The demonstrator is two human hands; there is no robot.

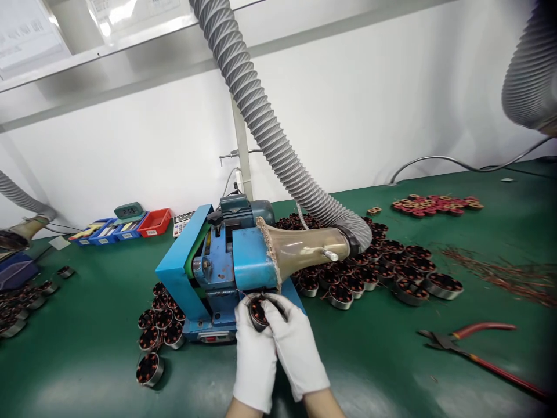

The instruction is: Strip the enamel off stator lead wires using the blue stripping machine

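Both my hands wear white gloves and meet in front of a blue belt-driven grinding machine [252, 255]. Between them is a round copper-wound motor stator [258, 313] with a dark, open face. My left hand [255, 354] is closed on its left side; my right hand [296, 342] closes over its right side, thumb near the face. The stator sits just below the machine's blue hood, and its far edge is hidden by the hood and fingers. Whether it touches anything inside cannot be seen. A clear funnel [304, 249] opens at the hood's right side.
A grey ribbed hose [265, 122] runs down to the funnel. Stators [150, 370] stand left of the machine, with many more [409, 290] to its right. Red-handled cutters [470, 348], copper wire scraps [500, 273], red rings [435, 205] and a red bin [154, 222] lie on the green bench.
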